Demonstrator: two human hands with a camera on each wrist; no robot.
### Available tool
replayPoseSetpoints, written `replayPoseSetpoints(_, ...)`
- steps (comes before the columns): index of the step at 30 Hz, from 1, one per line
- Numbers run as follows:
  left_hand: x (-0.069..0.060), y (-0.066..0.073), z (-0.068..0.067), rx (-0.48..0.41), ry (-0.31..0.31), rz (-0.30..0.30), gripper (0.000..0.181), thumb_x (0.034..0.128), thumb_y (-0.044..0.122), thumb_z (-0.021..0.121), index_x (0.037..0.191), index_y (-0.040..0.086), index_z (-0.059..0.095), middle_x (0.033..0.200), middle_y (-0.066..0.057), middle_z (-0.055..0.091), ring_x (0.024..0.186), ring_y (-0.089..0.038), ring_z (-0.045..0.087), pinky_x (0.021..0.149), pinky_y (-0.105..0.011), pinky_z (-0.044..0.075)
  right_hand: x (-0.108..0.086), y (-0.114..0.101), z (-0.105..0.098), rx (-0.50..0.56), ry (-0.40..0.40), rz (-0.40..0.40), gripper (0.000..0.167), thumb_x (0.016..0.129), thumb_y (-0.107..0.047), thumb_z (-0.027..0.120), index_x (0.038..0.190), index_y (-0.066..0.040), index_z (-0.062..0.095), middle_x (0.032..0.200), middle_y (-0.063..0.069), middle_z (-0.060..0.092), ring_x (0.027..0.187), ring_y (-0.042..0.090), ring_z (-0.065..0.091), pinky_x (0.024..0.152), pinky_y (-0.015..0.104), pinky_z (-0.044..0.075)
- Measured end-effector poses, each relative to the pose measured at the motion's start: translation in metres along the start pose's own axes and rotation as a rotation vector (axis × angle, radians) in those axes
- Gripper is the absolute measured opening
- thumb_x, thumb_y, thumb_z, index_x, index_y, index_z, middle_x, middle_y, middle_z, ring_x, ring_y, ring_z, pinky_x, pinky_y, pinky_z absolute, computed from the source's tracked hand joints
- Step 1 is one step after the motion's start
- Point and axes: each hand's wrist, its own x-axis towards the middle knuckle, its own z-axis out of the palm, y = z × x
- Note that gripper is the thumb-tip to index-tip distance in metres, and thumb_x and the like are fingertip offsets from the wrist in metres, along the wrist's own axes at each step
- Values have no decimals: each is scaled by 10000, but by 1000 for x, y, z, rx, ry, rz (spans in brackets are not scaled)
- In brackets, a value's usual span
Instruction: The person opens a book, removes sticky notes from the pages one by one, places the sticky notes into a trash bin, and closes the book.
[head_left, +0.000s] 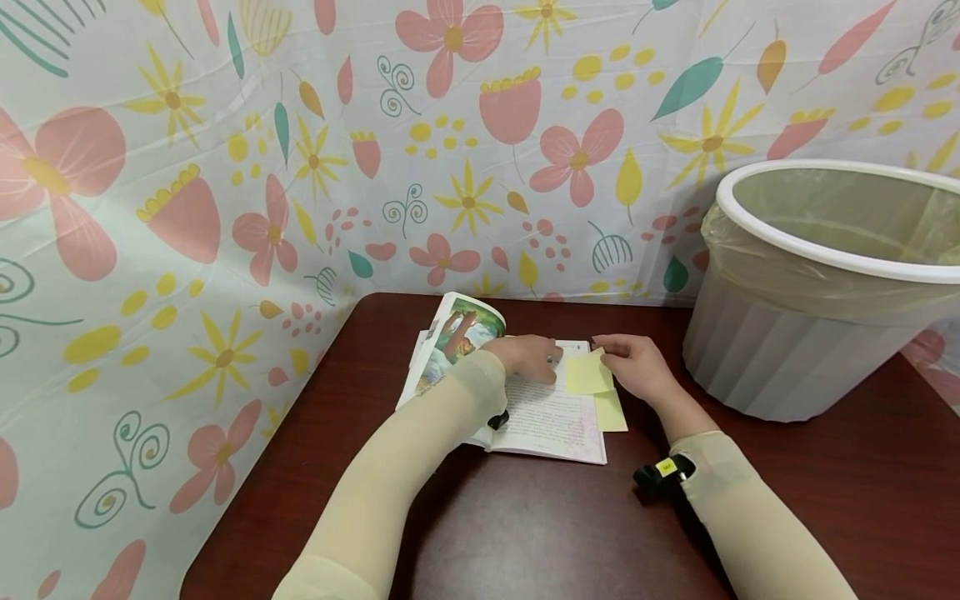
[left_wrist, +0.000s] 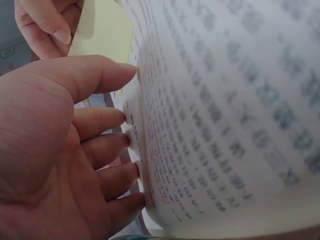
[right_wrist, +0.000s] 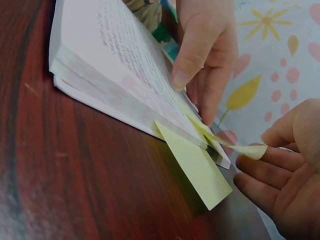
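Observation:
An open book (head_left: 543, 425) lies on the dark red table, its right-hand page covered in print. My left hand (head_left: 528, 358) rests on that page; in the left wrist view its thumb and fingertips touch the paper. At the book's right edge my right hand (head_left: 637, 368) pinches the outer corner of a pale yellow sticky note (head_left: 588, 375) between thumb and fingers. That note's inner part lies against the page, and its held corner curls up in the right wrist view. A second yellow sticky note (right_wrist: 197, 167) sticks out from the book's edge just below it.
A grey waste bin (head_left: 765, 358) with a clear liner and white rim stands on the table at the right. Behind and to the left hangs a flower-patterned cloth (head_left: 465, 150). The book's left-hand page (head_left: 457, 337) is a colour picture and curls upward.

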Motion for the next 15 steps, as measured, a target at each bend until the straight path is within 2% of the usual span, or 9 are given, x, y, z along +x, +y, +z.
replayPoseSetpoints(8, -2, 1, -1, 1, -11, 1, 663, 1011, 329, 560, 1625, 322, 312, 1738, 76, 175, 1609, -171, 189, 1254, -385, 311, -2, -2, 4, 43, -43, 24, 466, 1016, -45, 532, 1482, -34, 548, 1399, 266, 624, 1245, 394, 646, 892, 375, 580)
replayPoseSetpoints(12, -3, 1, -1, 16, -12, -4, 653, 1015, 347, 553, 1623, 334, 314, 1736, 85, 179, 1608, -164, 193, 1253, -377, 312, -2, -2, 5, 11, -56, 0, 395, 1015, -57, 547, 1401, -9, 623, 1382, 244, 644, 1227, 385, 652, 898, 404, 583)
replayPoseSetpoints(15, -3, 1, -1, 16, -9, -5, 652, 1011, 347, 551, 1621, 335, 320, 1735, 84, 184, 1607, -164, 195, 1249, -374, 317, -2, -2, 6, -3, -54, -9, 344, 1008, -69, 555, 1321, -5, 683, 1358, 229, 664, 1169, 352, 670, 857, 371, 578)
